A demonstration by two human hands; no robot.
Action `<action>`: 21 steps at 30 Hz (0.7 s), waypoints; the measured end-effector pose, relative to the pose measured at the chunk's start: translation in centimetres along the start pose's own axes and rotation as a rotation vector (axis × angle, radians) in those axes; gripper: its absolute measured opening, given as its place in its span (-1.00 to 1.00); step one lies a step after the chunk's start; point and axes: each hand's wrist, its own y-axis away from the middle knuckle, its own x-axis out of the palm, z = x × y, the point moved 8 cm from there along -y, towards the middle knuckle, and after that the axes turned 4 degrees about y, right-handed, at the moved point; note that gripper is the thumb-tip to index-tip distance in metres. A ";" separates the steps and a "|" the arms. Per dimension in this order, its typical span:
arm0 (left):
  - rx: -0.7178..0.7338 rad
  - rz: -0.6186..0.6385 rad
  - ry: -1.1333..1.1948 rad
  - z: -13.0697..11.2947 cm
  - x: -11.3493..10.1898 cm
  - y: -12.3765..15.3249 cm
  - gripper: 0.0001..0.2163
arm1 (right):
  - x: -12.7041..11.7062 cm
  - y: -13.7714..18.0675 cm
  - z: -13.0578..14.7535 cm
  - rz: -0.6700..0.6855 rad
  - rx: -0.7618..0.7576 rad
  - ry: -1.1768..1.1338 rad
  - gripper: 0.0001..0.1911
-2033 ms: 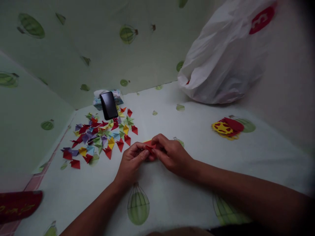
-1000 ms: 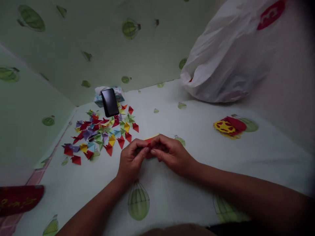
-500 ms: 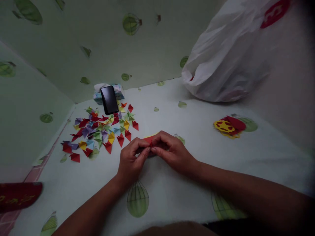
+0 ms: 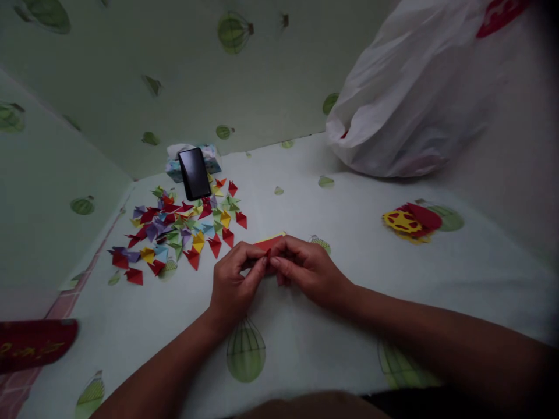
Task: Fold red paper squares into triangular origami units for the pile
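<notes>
My left hand (image 4: 233, 279) and my right hand (image 4: 305, 269) meet at the middle of the cloth, fingertips pinched together on a small folded red paper piece (image 4: 268, 254). Just behind the fingers lies a small stack of red and yellow paper slips (image 4: 271, 241). To the left, a scattered heap of folded paper triangles (image 4: 179, 230) in red, yellow, purple, green and blue lies on the white cloth with green balloon prints (image 4: 305, 349).
A black phone (image 4: 194, 173) leans on a tissue pack (image 4: 212, 156) behind the triangles. A large white plastic bag (image 4: 410, 99) sits at the back right. A red and yellow paper cutout (image 4: 410, 220) lies to the right, a dark red object (image 4: 35, 343) at the left edge.
Both hands stay together on the red piece; the fingers have shifted slightly as they work the fold. The view has tilted a little.
</notes>
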 end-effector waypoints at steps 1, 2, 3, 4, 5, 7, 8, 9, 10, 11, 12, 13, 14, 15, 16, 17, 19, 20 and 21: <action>0.004 0.004 -0.001 0.0 0.0 0.0 -0.95 | 0.0 0.0 -0.1 0.001 0.019 -0.029 -0.90; 0.009 0.009 -0.002 0.0 0.1 0.0 -0.94 | 0.1 -0.1 -0.3 -0.002 0.034 -0.045 -0.90; 0.016 0.009 -0.001 -0.1 0.1 0.1 -0.94 | 0.1 -0.1 -0.4 -0.005 0.049 -0.055 -0.90; 0.025 0.010 0.001 -0.2 0.1 0.1 -0.94 | 0.1 -0.1 -0.5 -0.007 0.065 -0.063 -0.90; 0.032 0.011 0.004 -0.2 0.1 0.1 -0.94 | 0.1 -0.1 -0.6 -0.009 0.080 -0.072 -0.89; 0.043 0.011 0.008 -0.3 0.2 0.0 -0.94 | 0.1 -0.1 -0.7 -0.008 0.105 -0.094 -0.89; 0.048 0.011 0.009 -0.4 0.2 -0.1 -0.94 | 0.2 -0.1 -0.7 -0.005 0.114 -0.104 -0.88; 0.053 0.011 0.008 -0.4 0.2 -0.1 -0.93 | 0.2 -0.1 -0.8 -0.003 0.120 -0.109 -0.88; 0.058 0.011 0.006 -0.4 0.2 -0.1 -0.93 | 0.2 -0.1 -0.8 -0.001 0.124 -0.111 -0.88; 0.063 0.009 0.004 -0.5 0.2 -0.2 -0.93 | 0.2 -0.1 -0.8 0.000 0.126 -0.113 -0.88; 0.064 0.010 0.002 -0.5 0.2 -0.2 -0.93 | 0.2 -0.1 -0.8 0.003 0.127 -0.115 -0.88; 0.063 0.009 0.003 -0.5 0.2 -0.2 -0.92 | 0.2 -0.2 -0.8 0.005 0.125 -0.118 -0.88; 0.060 0.009 0.006 -0.5 0.2 -0.2 -0.92 | 0.2 -0.2 -0.8 0.007 0.123 -0.122 -0.88; 0.055 0.009 0.010 -0.5 0.1 -0.1 -0.92 | 0.2 -0.2 -0.8 0.010 0.121 -0.126 -0.88; 0.049 0.009 0.015 -0.5 0.1 -0.1 -0.91 | 0.2 -0.2 -0.8 0.013 0.119 -0.130 -0.88; 0.042 0.010 0.020 -0.4 0.1 -0.1 -0.91 | 0.2 -0.2 -0.8 0.015 0.117 -0.133 -0.88; 0.031 0.010 0.028 -0.3 0.1 -0.1 -0.91 | 0.3 -0.2 -0.8 0.019 0.109 -0.134 -0.87; 0.026 0.009 0.029 -0.3 0.0 -0.1 -0.91 | 0.3 -0.2 -0.8 0.022 0.106 -0.133 -0.87; 0.023 0.007 0.030 -0.3 0.0 -0.1 -0.91 | 0.3 -0.2 -0.8 0.025 0.104 -0.132 -0.87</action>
